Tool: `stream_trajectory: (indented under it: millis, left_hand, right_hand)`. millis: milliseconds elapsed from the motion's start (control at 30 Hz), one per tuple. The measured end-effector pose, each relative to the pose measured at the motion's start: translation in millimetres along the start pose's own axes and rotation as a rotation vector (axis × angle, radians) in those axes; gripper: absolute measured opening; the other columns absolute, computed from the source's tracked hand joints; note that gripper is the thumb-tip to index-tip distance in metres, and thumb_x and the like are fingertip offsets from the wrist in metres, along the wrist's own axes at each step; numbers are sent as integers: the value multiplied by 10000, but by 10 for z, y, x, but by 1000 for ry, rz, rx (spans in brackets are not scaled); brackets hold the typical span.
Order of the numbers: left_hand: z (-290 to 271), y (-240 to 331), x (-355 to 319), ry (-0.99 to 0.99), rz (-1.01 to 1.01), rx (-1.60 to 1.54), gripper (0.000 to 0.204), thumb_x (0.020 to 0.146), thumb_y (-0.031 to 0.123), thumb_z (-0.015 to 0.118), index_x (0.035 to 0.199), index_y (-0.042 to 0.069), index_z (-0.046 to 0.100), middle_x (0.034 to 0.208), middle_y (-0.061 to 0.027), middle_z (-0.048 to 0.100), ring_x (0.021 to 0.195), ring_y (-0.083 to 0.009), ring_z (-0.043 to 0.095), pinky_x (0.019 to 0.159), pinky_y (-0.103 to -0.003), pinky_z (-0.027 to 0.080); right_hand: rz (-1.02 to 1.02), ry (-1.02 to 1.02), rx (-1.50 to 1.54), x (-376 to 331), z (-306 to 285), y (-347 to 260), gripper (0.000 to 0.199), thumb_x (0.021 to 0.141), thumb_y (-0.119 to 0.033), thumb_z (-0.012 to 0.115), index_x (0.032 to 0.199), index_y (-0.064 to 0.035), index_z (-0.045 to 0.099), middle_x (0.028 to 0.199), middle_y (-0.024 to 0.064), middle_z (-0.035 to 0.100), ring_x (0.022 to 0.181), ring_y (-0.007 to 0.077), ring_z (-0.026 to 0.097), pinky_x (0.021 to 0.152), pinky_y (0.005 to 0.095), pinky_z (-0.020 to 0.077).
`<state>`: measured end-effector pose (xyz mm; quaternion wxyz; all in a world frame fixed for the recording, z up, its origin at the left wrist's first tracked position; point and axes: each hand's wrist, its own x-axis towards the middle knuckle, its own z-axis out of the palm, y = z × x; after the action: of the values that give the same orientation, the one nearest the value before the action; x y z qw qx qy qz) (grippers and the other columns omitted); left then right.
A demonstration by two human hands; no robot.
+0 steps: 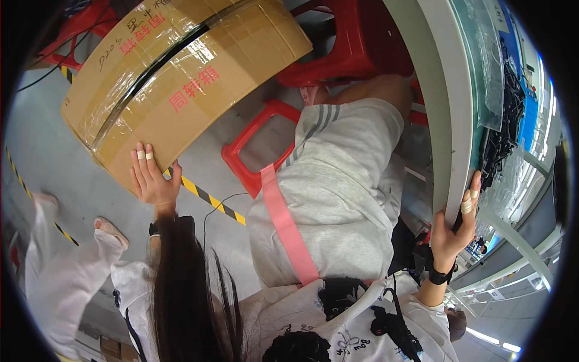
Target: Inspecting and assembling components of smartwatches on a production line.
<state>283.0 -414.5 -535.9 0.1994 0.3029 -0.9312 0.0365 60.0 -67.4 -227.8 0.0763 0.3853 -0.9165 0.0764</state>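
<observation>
My left hand (155,184) lies with fingers stretched out against the lower corner of a large brown cardboard box (241,63). Clear tape and a dark strip run along the box, and red print marks its side. My right hand (453,232) rests on the pale rim of a table (455,120), fingers extended along the edge and the thumb apart. Neither hand is closed round anything. White tape wraps some fingers on both hands. Close to my right fingertips, a heap of black parts (503,114) lies on the tabletop beside clear plastic bags (488,78).
Red plastic stools (256,145) stand beside and beyond my legs. Yellow-and-black tape (211,199) and a thin dark cable cross the grey floor. At the left, another person in pale trousers (72,277) is close by. A blue tray (529,117) sits farther along the table.
</observation>
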Motion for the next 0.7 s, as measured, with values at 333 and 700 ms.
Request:
stream_trajectory:
  millis: [333, 700]
  left_hand:
    - [-136, 71, 46, -51, 95, -49, 610, 779, 313, 613, 1291, 31, 440, 1323, -136, 477, 1232, -292, 447, 1019, -391, 318]
    - [-201, 164, -112, -245, 102, -8, 655, 820, 258, 566, 1368, 23, 295, 1427, -193, 307, 1325, -346, 282, 1047, -493, 235]
  right_hand:
    - [-42, 29, 43, 110, -9, -16, 590, 581, 197, 464, 1125, -6, 566, 1272, 231, 502, 1228, 410, 433, 1011, 436, 363]
    - [-60, 252, 183, -146, 238, 125, 381, 799, -97, 516, 1178, -131, 526, 1288, 83, 502, 1229, 252, 448, 1035, 366, 373]
